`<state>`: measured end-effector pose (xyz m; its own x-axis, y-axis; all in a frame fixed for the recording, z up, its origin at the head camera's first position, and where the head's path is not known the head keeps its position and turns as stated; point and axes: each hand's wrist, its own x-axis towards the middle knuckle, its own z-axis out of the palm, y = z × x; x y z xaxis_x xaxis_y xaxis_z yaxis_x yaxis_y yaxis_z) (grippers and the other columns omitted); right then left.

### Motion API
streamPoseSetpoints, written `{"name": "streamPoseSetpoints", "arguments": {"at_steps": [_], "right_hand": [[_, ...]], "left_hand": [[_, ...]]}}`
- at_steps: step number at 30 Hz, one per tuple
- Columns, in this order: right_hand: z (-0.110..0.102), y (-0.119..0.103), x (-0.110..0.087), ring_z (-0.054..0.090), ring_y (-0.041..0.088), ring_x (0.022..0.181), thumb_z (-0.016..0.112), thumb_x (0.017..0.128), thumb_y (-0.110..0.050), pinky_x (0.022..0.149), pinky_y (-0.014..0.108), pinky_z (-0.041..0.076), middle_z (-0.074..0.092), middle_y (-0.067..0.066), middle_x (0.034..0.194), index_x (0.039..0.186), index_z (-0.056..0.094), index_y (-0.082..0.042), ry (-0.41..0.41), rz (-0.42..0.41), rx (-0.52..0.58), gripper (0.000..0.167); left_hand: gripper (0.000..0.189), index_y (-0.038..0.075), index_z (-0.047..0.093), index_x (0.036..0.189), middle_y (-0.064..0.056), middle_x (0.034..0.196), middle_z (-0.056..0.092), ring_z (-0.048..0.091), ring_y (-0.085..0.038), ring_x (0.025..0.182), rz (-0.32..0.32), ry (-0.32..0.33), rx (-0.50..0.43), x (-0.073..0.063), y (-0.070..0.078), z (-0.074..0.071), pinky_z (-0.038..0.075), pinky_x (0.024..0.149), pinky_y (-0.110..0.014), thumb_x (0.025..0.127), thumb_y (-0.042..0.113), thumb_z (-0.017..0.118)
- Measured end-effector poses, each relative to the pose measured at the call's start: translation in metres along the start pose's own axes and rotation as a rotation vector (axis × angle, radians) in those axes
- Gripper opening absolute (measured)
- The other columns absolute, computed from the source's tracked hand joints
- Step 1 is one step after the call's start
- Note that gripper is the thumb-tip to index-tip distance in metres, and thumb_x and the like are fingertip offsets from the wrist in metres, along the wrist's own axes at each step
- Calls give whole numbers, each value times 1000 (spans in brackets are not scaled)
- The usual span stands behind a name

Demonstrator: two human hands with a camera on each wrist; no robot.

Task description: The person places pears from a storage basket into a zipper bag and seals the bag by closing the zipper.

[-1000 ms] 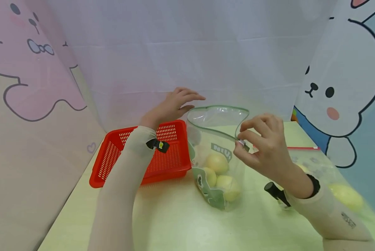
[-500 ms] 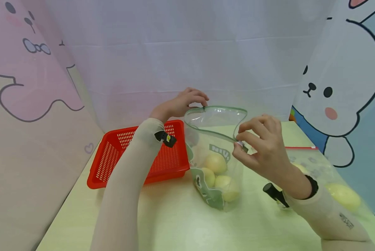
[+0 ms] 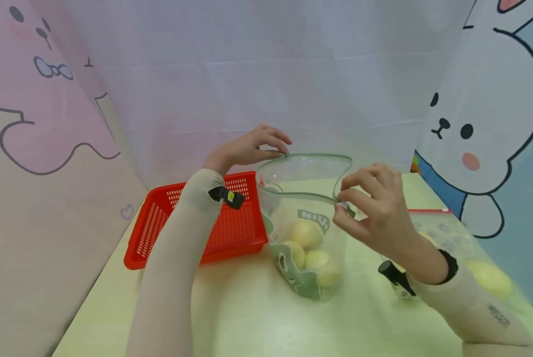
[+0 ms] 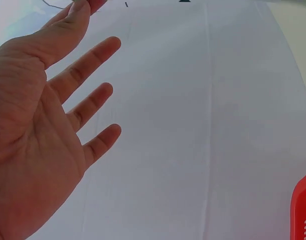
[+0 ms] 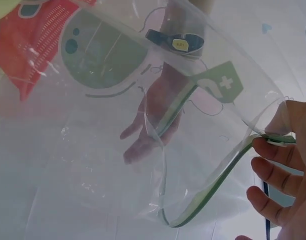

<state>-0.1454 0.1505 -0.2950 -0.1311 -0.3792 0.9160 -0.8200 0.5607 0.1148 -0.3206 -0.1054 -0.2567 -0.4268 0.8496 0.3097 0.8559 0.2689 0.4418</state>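
A clear zip-lock bag (image 3: 308,210) with a green-edged mouth and green print stands upright on the table, its mouth spread wide. Several pale yellow round fruits (image 3: 306,234) lie at its bottom. My left hand (image 3: 253,146) pinches the far left part of the rim between thumb and index finger; the other fingers are spread, as the left wrist view shows. At the rim's right corner, my right hand (image 3: 375,206) pinches the green zip edge (image 5: 280,139), where a small pale slider shows. Through the clear plastic, the right wrist view shows the left hand (image 5: 160,107).
Left of the bag stands a red perforated plastic basket (image 3: 237,225), partly behind the left forearm. On the right, a second clear bag with a red zip edge (image 3: 427,210) lies flat, holding yellow fruit (image 3: 489,277) beside the right forearm. Printed curtains surround the table (image 3: 248,317).
My left hand has come onto the rim from above the bag's left side, then drawn it slightly left, widening the mouth. The right hand has kept its grip on the corner.
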Motion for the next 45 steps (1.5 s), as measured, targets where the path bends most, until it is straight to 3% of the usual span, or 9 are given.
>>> {"name": "streamPoseSetpoints", "arguments": {"at_steps": [9, 19, 21, 24, 27, 31, 36, 39, 45], "right_hand": [[-9, 8, -1, 48, 36, 78, 48, 92, -19, 72, 60, 30, 60, 10, 81, 67, 62, -6, -8, -40, -17, 31], [-23, 27, 2, 48, 39, 76, 49, 91, -20, 71, 61, 29, 61, 12, 79, 67, 62, -5, -33, -68, -26, 31], [-25, 32, 2, 47, 40, 76, 49, 92, -21, 70, 61, 29, 61, 13, 80, 67, 62, -5, -41, -75, -26, 33], [-28, 41, 1, 47, 41, 77, 50, 94, -23, 71, 62, 29, 61, 15, 80, 68, 63, -5, -48, -80, -22, 34], [-30, 51, 0, 47, 42, 77, 50, 94, -23, 70, 62, 28, 61, 16, 81, 69, 63, -4, -50, -78, -21, 34], [-32, 64, -2, 47, 42, 76, 49, 92, -22, 68, 59, 26, 61, 16, 79, 69, 63, -4, -40, -80, -32, 33], [-35, 80, -2, 48, 42, 73, 49, 92, -23, 66, 59, 28, 62, 16, 76, 69, 63, -4, -37, -93, -44, 32], [-36, 89, -3, 49, 41, 72, 49, 93, -24, 64, 56, 28, 62, 16, 76, 70, 63, -4, -48, -93, -53, 33], [-34, 106, -7, 50, 42, 73, 50, 95, -25, 64, 56, 31, 63, 18, 78, 75, 66, -2, -83, -69, -90, 35]], "left_hand": [[14, 0, 71, 107, -19, 128, 58, 41, -33, 123, 98, -30, -32, -7, 8, 0, 30, 104, -44, 95, 1, 64], [8, 11, 70, 93, -7, 121, 55, 38, -25, 119, 188, 45, -38, -17, 27, 4, 38, 88, -40, 95, 5, 65], [10, 13, 70, 91, -6, 120, 55, 39, -24, 119, 194, 71, -16, -19, 32, 7, 38, 90, -40, 95, 5, 64], [14, 12, 68, 86, -6, 117, 56, 40, -26, 117, 222, 145, 48, -23, 36, 11, 34, 96, -43, 94, 3, 61], [16, 10, 66, 82, -8, 113, 57, 42, -29, 116, 267, 258, 129, -29, 36, 14, 29, 100, -48, 90, -1, 57], [16, 7, 63, 79, -10, 106, 58, 46, -31, 109, 338, 398, 227, -40, 32, 18, 29, 97, -52, 85, -6, 56], [13, 6, 62, 81, -10, 97, 60, 52, -32, 100, 394, 515, 346, -55, 29, 24, 34, 92, -54, 85, -7, 60], [12, 5, 61, 82, -11, 93, 61, 54, -33, 96, 389, 575, 417, -64, 29, 27, 37, 89, -54, 85, -6, 60], [9, 5, 62, 85, -11, 91, 62, 55, -35, 95, 301, 664, 562, -81, 29, 33, 39, 86, -54, 87, -3, 57]]}}
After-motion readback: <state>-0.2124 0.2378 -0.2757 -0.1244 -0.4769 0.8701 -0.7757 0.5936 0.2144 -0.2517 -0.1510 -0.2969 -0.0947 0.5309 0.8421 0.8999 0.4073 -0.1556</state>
